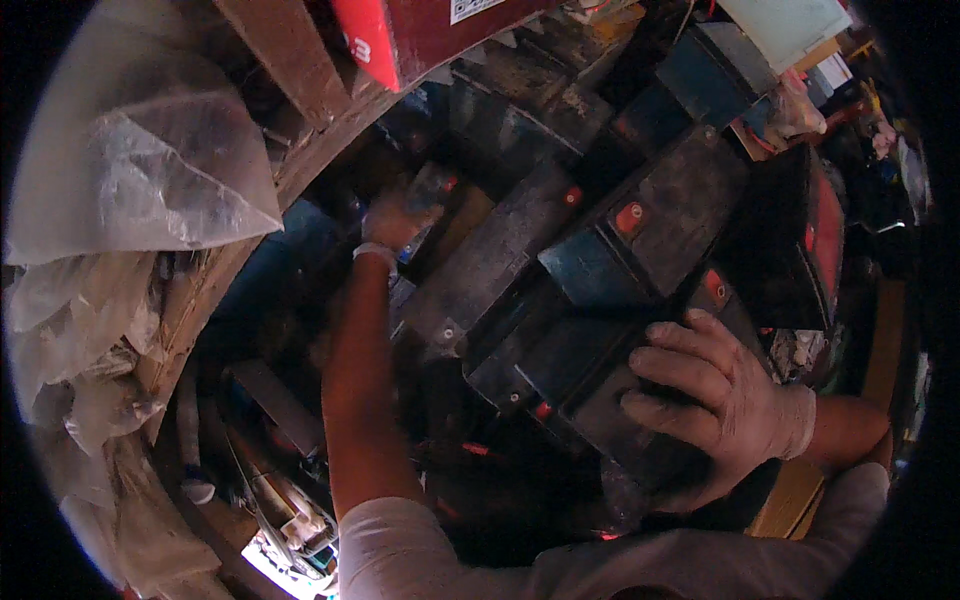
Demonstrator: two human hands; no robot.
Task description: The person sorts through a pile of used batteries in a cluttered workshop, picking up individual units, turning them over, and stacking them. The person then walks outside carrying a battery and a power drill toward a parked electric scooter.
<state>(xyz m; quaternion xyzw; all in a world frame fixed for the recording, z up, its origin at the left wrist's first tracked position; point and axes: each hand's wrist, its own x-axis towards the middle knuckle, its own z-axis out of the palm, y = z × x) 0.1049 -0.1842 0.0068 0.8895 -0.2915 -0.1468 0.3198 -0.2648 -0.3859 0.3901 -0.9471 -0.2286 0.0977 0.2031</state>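
My left hand (398,222), in a pale glove, reaches into the pile by a small battery (432,190) with a red terminal cap. Motion blur hides its fingers, so I cannot tell whether it grips anything. My right hand (722,395), also gloved, lies over a dark battery (635,425) with its fingers spread and stretched out. Between the hands a long dusty battery (490,260) slants across the pile, showing a red terminal and a grey one. Beside it rests another battery (680,205) with a red cap and a bluish side.
Plastic sacks (150,170) hang at the left along a wooden beam (215,270). A red box (440,35) overhangs the top. More batteries, one with a red side (822,235), crowd the right. Cardboard (788,498) and white litter (295,540) lie low down.
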